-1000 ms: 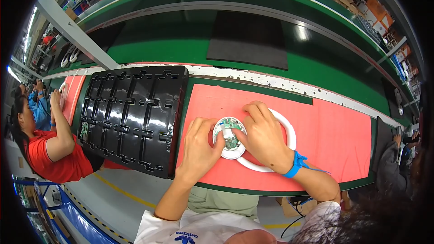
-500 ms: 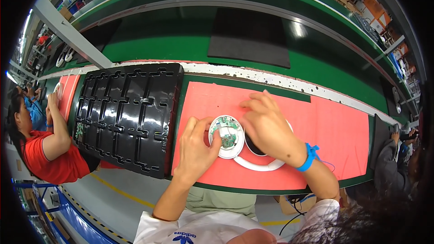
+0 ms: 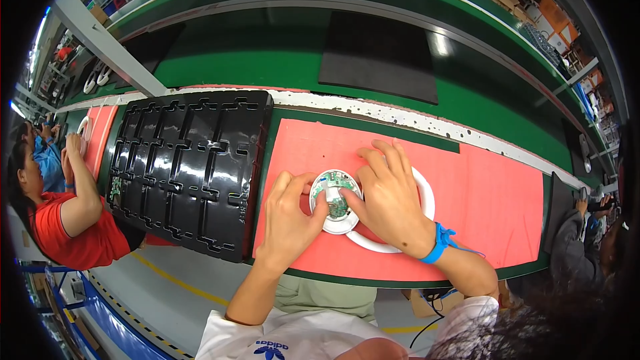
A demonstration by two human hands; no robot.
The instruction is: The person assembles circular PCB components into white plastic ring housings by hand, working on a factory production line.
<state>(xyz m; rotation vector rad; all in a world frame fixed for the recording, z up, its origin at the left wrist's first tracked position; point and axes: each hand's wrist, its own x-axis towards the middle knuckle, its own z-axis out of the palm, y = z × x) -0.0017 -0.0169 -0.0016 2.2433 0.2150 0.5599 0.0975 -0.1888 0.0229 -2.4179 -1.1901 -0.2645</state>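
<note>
Lying on a red mat (image 3: 493, 193) beside a green conveyor (image 3: 267, 53), both hands' grip clamped on a round white housing (image 3: 335, 203).

Green bench (image 3: 293, 67) w/ red mat (image 3: 493, 187); on it 1 black tray (image 3: 187, 167), white ring (image 3: 427, 193).

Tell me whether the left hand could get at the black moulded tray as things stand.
Probably yes. The left hand rests on the round white housing on the red mat, and the black moulded tray lies just to its left with nothing between them.
</note>
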